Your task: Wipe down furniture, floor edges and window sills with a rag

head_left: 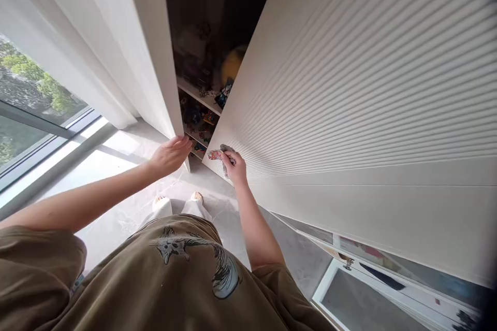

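My left hand (pixel 173 155) is at the edge of the left white cabinet door (pixel 153 51), its fingers curled over that edge. Between the thumb and fingers of my right hand (pixel 236 168) is a small colourful card (pixel 215 155), its print too small to read. The same hand also holds a grey cloth (pixel 226 148), partly hidden by the fingers. Just beyond the card is the ribbed right cabinet door (pixel 330 72). A dark gap between the two doors shows shelves (pixel 200 97) with several small toy-like figures, hard to make out.
A yellow rounded object (pixel 232 64) sits inside the dark cabinet. To the left are a white curtain (pixel 85 36) and a window (pixel 34 92). My bare feet stand on the grey floor (pixel 225 222). At lower right is a white-framed glass door (pixel 330 279).
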The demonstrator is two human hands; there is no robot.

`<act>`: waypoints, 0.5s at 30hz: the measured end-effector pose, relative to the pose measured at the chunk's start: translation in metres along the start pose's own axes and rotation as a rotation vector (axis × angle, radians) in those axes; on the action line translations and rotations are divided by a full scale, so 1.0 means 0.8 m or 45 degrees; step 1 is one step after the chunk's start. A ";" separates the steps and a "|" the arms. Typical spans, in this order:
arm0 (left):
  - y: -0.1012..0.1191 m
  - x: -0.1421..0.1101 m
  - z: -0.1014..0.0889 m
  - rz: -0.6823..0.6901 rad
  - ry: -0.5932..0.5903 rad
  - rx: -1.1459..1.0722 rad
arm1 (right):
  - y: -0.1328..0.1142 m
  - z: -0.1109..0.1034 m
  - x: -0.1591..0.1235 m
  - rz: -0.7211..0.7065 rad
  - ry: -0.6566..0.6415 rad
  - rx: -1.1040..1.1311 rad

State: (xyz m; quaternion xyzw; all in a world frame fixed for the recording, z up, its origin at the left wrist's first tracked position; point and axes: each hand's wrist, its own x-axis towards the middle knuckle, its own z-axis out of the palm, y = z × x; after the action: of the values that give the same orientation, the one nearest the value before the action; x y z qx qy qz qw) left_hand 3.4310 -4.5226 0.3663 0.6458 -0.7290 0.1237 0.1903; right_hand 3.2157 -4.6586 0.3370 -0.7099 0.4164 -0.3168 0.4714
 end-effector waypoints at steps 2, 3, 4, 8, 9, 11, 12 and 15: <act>-0.003 -0.067 -0.019 -0.020 0.052 0.038 | 0.012 0.018 -0.008 0.185 0.041 0.148; -0.004 -0.101 -0.027 -0.045 0.113 0.068 | 0.015 0.029 -0.013 0.286 0.058 0.232; -0.005 -0.132 -0.035 -0.101 0.242 0.099 | 0.018 0.041 -0.018 0.387 0.068 0.312; -0.007 -0.220 -0.059 -0.807 0.805 -0.139 | 0.017 0.101 -0.037 0.778 0.153 0.610; -0.011 -0.231 -0.061 -0.973 0.785 -0.265 | 0.016 0.119 -0.040 0.868 0.152 0.682; -0.025 -0.242 -0.059 -1.167 0.663 -0.498 | 0.014 0.159 -0.044 1.006 0.095 0.801; -0.036 -0.245 -0.056 -1.214 0.619 -0.580 | 0.014 0.179 -0.045 1.038 0.059 0.838; -0.093 -0.251 -0.046 -1.292 0.582 -0.678 | 0.016 0.237 -0.044 0.988 0.014 0.853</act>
State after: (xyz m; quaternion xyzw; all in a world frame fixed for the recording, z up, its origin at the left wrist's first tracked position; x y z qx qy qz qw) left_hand 3.5277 -4.3374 0.3068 0.7995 -0.2776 -0.0334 0.5317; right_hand 3.3561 -4.5533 0.2557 -0.3113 0.5273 -0.2383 0.7539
